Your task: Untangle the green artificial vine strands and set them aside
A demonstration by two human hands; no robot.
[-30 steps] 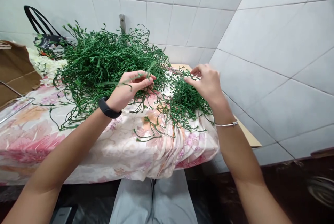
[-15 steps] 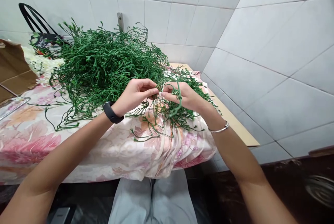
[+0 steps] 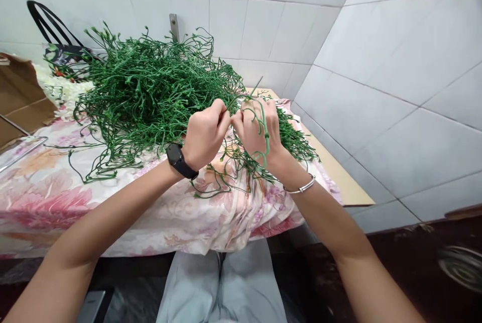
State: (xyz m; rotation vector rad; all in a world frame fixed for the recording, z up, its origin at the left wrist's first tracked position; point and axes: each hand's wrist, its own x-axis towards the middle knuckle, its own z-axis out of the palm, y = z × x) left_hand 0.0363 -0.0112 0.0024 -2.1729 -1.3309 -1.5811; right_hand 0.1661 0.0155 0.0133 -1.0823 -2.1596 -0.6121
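– While the fists nearly touch over the cloth (image 3: 143, 227), what do they hold?

– A green stem (image 3: 267, 136). The left hand (image 3: 207, 134) is closed narrow on it, and the right hand (image 3: 259, 129) is curled just as tight, the sprig draped over its back. The fingertips are mostly hidden

– How much room to the left?

– Little. The big pile (image 3: 150, 79) comes close beside the left hand and spreads far back towards the wall (image 3: 282, 31)

– And to the right?

– The small pile (image 3: 295, 137) lies partly behind the right hand. Past it, a board (image 3: 339, 175) juts out beyond the cloth, its right edge running along the tiles

– What of the near side?

– A few loose sprigs (image 3: 214, 187) lie between the wrists, short of the cloth's near edge. That edge hangs above the person's knees (image 3: 222, 283), with open room below the forearms

– And the far left?

– A box (image 3: 22, 99), white flowers (image 3: 71, 92) and a bag (image 3: 64, 54) crowd that corner, well apart from both hands
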